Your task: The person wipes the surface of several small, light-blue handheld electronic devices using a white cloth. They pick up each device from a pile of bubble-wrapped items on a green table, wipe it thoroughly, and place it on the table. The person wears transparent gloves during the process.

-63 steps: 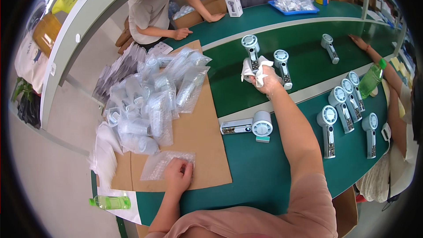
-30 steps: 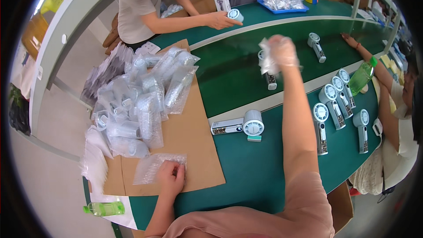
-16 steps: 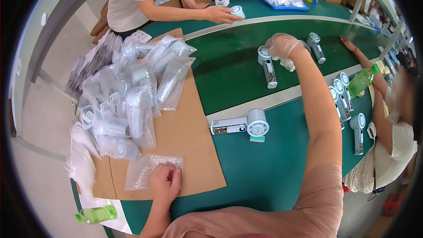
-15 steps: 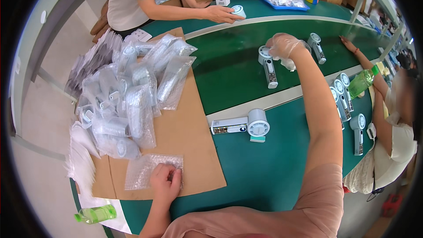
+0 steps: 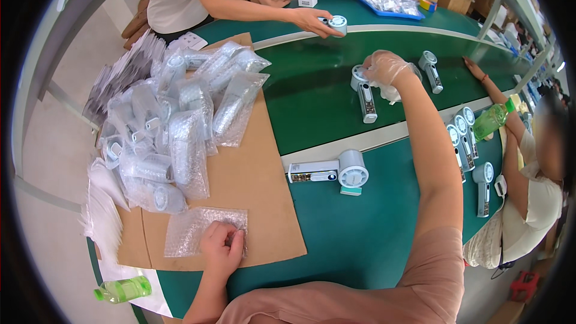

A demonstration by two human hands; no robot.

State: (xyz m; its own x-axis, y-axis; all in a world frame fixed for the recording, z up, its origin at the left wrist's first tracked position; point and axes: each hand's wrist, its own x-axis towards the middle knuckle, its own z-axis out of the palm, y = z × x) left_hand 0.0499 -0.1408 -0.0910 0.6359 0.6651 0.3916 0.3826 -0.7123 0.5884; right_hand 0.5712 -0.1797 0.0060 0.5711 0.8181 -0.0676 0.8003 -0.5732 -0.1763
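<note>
My left hand [image 5: 222,246] is closed, thumb against curled fingers, at the right edge of a flat bubble-wrap bag [image 5: 186,233] on the cardboard. Reaching far out over the green belt, my right hand [image 5: 387,69] wears a clear plastic glove. Its fingers are bent round the head of a pale blue handheld fan [image 5: 366,103], whose handle points toward me. Another handheld fan [image 5: 352,169] lies sideways on the near table, a small teal piece [image 5: 351,191] by its head. Bubble-wrapped fans [image 5: 192,150] are heaped on the left.
Brown cardboard [image 5: 258,204] covers the left of the table. Further fans, including one on the belt [image 5: 430,72], lie to the right near a green bottle [image 5: 490,121]. Across the belt, a co-worker's hand [image 5: 315,22] holds a fan. Another bottle [image 5: 123,290] lies at lower left.
The co-worker's hand across the belt has moved right with its fan. My right hand stays at the fan's head, and my left hand stays on the bag. The whole view has shifted slightly.
</note>
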